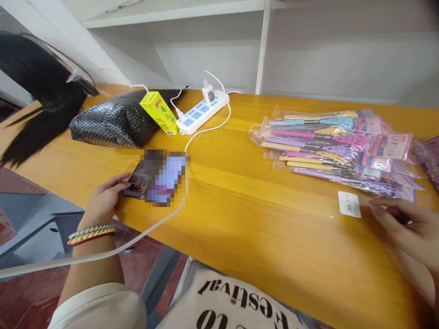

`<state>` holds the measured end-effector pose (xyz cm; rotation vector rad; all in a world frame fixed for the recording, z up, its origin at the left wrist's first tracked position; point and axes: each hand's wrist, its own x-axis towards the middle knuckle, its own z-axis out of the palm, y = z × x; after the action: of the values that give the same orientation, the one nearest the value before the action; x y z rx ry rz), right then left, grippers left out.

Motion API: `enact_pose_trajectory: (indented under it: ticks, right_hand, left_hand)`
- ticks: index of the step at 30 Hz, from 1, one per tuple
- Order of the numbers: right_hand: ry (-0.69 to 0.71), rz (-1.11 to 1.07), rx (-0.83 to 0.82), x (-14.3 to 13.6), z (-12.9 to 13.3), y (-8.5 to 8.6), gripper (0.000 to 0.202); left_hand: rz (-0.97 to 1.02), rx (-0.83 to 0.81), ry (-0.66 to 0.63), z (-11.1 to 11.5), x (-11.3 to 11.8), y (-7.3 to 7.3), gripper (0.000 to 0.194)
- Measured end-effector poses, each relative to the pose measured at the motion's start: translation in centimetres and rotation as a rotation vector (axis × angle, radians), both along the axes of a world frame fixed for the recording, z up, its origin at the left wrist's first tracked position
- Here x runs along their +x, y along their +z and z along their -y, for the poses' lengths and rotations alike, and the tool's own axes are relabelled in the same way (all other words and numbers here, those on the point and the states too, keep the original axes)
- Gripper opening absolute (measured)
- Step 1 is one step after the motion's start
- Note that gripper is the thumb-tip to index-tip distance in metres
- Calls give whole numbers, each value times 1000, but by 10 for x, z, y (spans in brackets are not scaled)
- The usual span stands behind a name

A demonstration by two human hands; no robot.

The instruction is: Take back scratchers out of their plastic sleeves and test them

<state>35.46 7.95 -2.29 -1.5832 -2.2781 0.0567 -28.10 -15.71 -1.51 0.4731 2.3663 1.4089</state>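
At the table's near left, my left hand [111, 194] is closed on the lower corner of a dark smartphone [139, 180], thumb and fingers at its edge. A second phone-like screen [168, 178], blurred by pixels, lies against its right side. My right hand [408, 224] is at the right, thumb and forefinger drawn together; what they pinch, if anything, I cannot make out. Just left of its fingertips is a small white barcode label [350, 204]. Beyond that hand lies a pile of clear-wrapped brushes [318, 141] with pastel handles and tassels.
A white power strip [202, 114] with plugged-in chargers stands at the back, its white cable [154, 226] crossing the near edge. Beside it are a yellow drink carton [159, 112] and a black bubble-wrap parcel [113, 119]. Dark hair [44, 87] shows at far left.
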Motion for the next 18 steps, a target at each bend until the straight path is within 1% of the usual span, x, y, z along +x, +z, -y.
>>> enact_pose_trajectory:
  ticks: [6,10,15,18]
  right_hand:
    - [6,-11,-17,0,-1,-1,37]
    - [-7,-22,-28,0,-1,-2,38]
    - [-11,-11,-31,1,-1,-1,39]
    - [-10,0,-27,1,-1,-2,40]
  left_hand:
    - [2,-29,-37,2,4,1,55]
    - [-7,-66,-55,2,3,0,58]
    - [-48,-139,-41,0,3,-1,56]
    - [-53,-159,-38,-2,7,1,61]
